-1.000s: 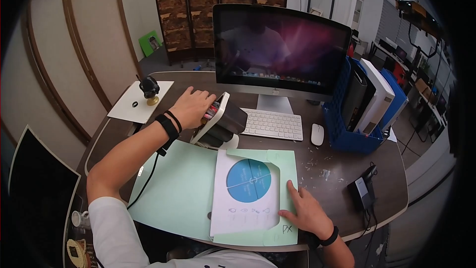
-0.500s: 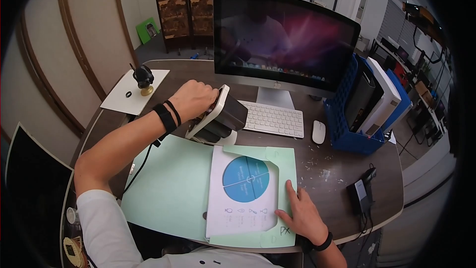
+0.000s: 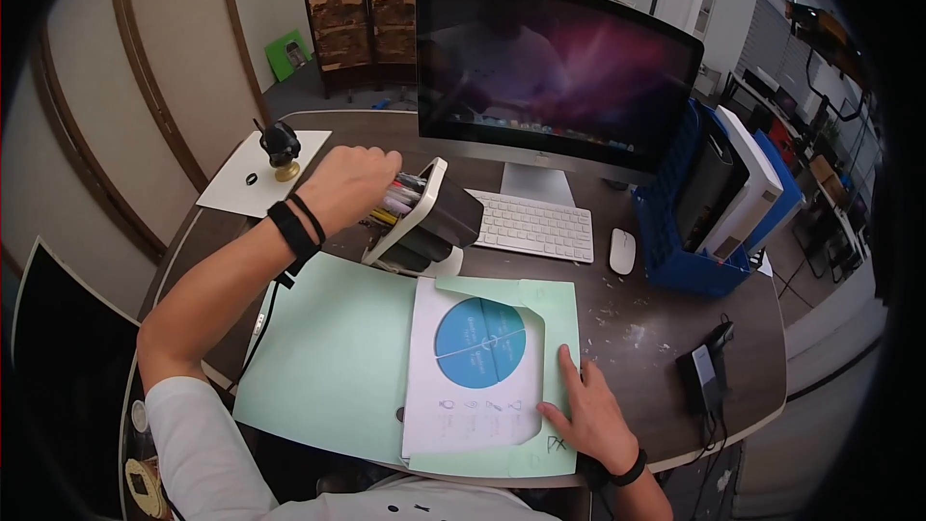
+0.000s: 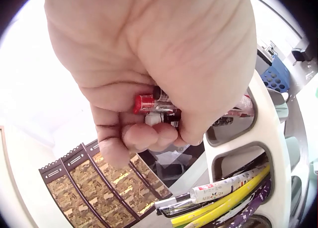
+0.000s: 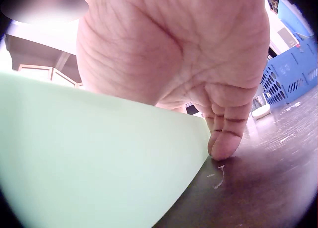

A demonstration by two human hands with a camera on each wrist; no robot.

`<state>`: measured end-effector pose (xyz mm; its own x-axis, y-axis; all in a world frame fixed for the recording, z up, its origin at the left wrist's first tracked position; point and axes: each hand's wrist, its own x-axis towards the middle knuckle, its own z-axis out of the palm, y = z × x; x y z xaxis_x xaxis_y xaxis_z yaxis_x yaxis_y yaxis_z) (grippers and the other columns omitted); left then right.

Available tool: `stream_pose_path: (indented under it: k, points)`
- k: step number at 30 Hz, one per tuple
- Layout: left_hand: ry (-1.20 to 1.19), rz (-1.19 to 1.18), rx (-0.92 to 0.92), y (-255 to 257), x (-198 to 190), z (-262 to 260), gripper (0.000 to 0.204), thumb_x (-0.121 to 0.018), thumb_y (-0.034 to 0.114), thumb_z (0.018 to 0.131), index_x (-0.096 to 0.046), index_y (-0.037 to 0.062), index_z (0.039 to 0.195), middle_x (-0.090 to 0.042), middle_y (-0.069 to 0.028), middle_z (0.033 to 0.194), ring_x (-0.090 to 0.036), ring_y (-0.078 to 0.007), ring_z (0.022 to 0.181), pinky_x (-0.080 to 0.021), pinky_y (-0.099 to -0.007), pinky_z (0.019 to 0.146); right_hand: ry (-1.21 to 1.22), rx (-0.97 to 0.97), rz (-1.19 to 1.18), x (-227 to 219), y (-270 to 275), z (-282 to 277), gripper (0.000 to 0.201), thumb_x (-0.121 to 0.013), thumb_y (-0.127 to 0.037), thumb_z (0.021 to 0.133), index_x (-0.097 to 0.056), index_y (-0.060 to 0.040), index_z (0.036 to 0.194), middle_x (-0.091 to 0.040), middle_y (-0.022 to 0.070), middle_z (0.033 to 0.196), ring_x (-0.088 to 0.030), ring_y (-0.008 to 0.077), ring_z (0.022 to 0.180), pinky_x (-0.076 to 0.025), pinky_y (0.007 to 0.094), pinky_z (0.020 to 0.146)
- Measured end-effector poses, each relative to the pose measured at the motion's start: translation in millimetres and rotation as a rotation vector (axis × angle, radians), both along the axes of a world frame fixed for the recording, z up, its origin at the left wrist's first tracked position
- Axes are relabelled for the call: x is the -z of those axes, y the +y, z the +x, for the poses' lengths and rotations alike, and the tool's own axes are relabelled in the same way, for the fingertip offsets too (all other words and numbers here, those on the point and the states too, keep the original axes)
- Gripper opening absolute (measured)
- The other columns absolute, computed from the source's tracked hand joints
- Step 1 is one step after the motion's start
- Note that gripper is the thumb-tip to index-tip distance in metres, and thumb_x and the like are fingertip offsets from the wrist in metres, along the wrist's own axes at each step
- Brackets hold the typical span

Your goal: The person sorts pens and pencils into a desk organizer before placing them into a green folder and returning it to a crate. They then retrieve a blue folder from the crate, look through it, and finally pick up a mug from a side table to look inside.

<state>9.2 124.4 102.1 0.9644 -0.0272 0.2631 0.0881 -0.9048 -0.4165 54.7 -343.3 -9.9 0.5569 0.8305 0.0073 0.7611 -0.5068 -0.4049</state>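
My left hand (image 3: 349, 185) is at the mouth of a tilted, dark pen holder (image 3: 451, 214) with a white rim. In the left wrist view its fingers curl round a few pens (image 4: 147, 104), one with a red end, beside an upper compartment. More pens and a yellow pencil (image 4: 248, 191) poke out of a lower compartment. My right hand (image 3: 596, 423) rests, fingers extended, on the right edge of an open pale green folder (image 3: 323, 352). Inside lies a white sheet (image 3: 429, 425) printed with a blue circle chart. The right wrist view shows fingertips (image 5: 226, 146) right at the desk surface.
Behind the folder stand a monitor (image 3: 555, 68), a white keyboard (image 3: 535, 229) and a mouse (image 3: 622, 251). A blue file rack (image 3: 699, 270) with binders is at the right, near a black device (image 3: 699, 376). A black figure (image 3: 280, 145) stands on a white board (image 3: 236, 183), back left.
My left hand has closed round pens and drawn back leftward from the holder, so more pens show. The right hand stays on the folder. The head view has shifted slightly.
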Motion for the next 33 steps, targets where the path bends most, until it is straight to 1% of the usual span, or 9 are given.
stream_pose_path:
  k: [13, 15, 17, 22, 25, 27, 31, 32, 33]
  points:
    - [-0.004, -0.193, -0.122, 14.3, -12.8, -31.7, 0.017, -0.065, -0.001, 0.088, -0.055, 0.0005, 0.101, -0.069, -0.0210, 0.090, -0.071, -0.0430, 0.092, -0.056, -0.0517, 0.079, -0.012, 0.016, 0.027, 4.2, -1.6, -2.5, 0.093, -0.078, -0.036, 0.095, -0.032, 0.0053, 0.164, -0.052, 0.0403, 0.132, -0.059, 0.0539, 0.118, -0.054, 0.0524, 0.099]
    - [-0.049, -0.208, -0.134, 20.6, -17.0, -44.7, 0.012, -0.062, 0.000, 0.089, -0.058, 0.0002, 0.101, -0.072, -0.0211, 0.090, -0.073, -0.0426, 0.089, -0.058, -0.0507, 0.079, -0.018, 0.015, 0.028, 4.3, -1.7, -3.1, 0.093, -0.078, -0.036, 0.095, -0.031, 0.0050, 0.165, -0.052, 0.0407, 0.132, -0.059, 0.0542, 0.117, -0.054, 0.0520, 0.099]
    - [-0.041, -0.269, -0.226, 16.1, -25.9, -62.8, 0.017, -0.060, -0.003, 0.087, -0.056, -0.0017, 0.104, -0.071, -0.0253, 0.093, -0.071, -0.0465, 0.093, -0.056, -0.0562, 0.081, -0.030, 0.014, 0.033, 7.3, -2.3, -1.9, 0.093, -0.078, -0.035, 0.096, -0.031, 0.0049, 0.165, -0.052, 0.0404, 0.132, -0.059, 0.0541, 0.117, -0.054, 0.0523, 0.099]
    - [-0.037, -0.374, -0.342, 20.6, -20.3, -122.6, 0.027, -0.057, -0.006, 0.087, -0.057, -0.0022, 0.114, -0.068, -0.0293, 0.105, -0.065, -0.0497, 0.104, -0.051, -0.0582, 0.090, 0.005, 0.046, 0.037, 7.0, -2.8, -1.2, 0.093, -0.078, -0.035, 0.096, -0.030, 0.0046, 0.165, -0.051, 0.0399, 0.133, -0.058, 0.0540, 0.116, -0.053, 0.0529, 0.100]
    - [-0.081, -0.419, -0.394, 5.2, -5.7, -170.4, 0.029, -0.055, -0.007, 0.089, -0.057, -0.0043, 0.118, -0.067, -0.0293, 0.108, -0.063, -0.0508, 0.106, -0.050, -0.0578, 0.090, 0.033, 0.070, 0.048, 3.4, -0.7, -3.2, 0.092, -0.077, -0.034, 0.096, -0.029, 0.0038, 0.165, -0.050, 0.0389, 0.135, -0.057, 0.0532, 0.118, -0.051, 0.0524, 0.102]
    - [-0.185, -0.393, -0.234, -1.5, 19.1, -207.8, 0.025, -0.055, -0.009, 0.089, -0.055, -0.0052, 0.113, -0.065, -0.0314, 0.104, -0.060, -0.0542, 0.104, -0.050, -0.0559, 0.088, 0.046, 0.064, 0.046, 3.0, -0.8, -3.7, 0.092, -0.077, -0.033, 0.096, -0.028, 0.0030, 0.166, -0.049, 0.0372, 0.137, -0.056, 0.0513, 0.121, -0.051, 0.0517, 0.104]
    - [0.156, -0.829, -0.401, -70.9, 9.8, -215.4, 0.026, -0.055, -0.010, 0.086, -0.053, -0.0047, 0.111, -0.060, -0.0354, 0.094, -0.056, -0.0599, 0.097, -0.049, -0.0554, 0.080, 0.057, 0.074, 0.092, 10.7, -4.4, -4.0, 0.091, -0.076, -0.032, 0.097, -0.028, 0.0010, 0.166, -0.049, 0.0350, 0.138, -0.054, 0.0493, 0.125, -0.051, 0.0517, 0.104]
    - [0.189, -0.856, -0.355, -79.2, 20.6, -216.1, 0.025, -0.055, -0.010, 0.084, -0.052, -0.0044, 0.109, -0.060, -0.0349, 0.094, -0.056, -0.0600, 0.095, -0.049, -0.0564, 0.080, 0.060, 0.084, 0.085, 10.5, -4.4, -4.8, 0.091, -0.076, -0.033, 0.097, -0.028, 0.0002, 0.167, -0.049, 0.0359, 0.139, -0.054, 0.0497, 0.125, -0.051, 0.0514, 0.105]
    - [0.133, -0.734, -0.166, -93.7, 32.9, -216.2, 0.024, -0.055, -0.009, 0.084, -0.051, -0.0034, 0.107, -0.061, -0.0337, 0.092, -0.058, -0.0586, 0.095, -0.047, -0.0584, 0.079, 0.063, 0.080, 0.083, 10.9, -5.2, -6.0, 0.091, -0.076, -0.033, 0.097, -0.028, 0.0002, 0.167, -0.049, 0.0359, 0.139, -0.054, 0.0497, 0.125, -0.051, 0.0514, 0.105]
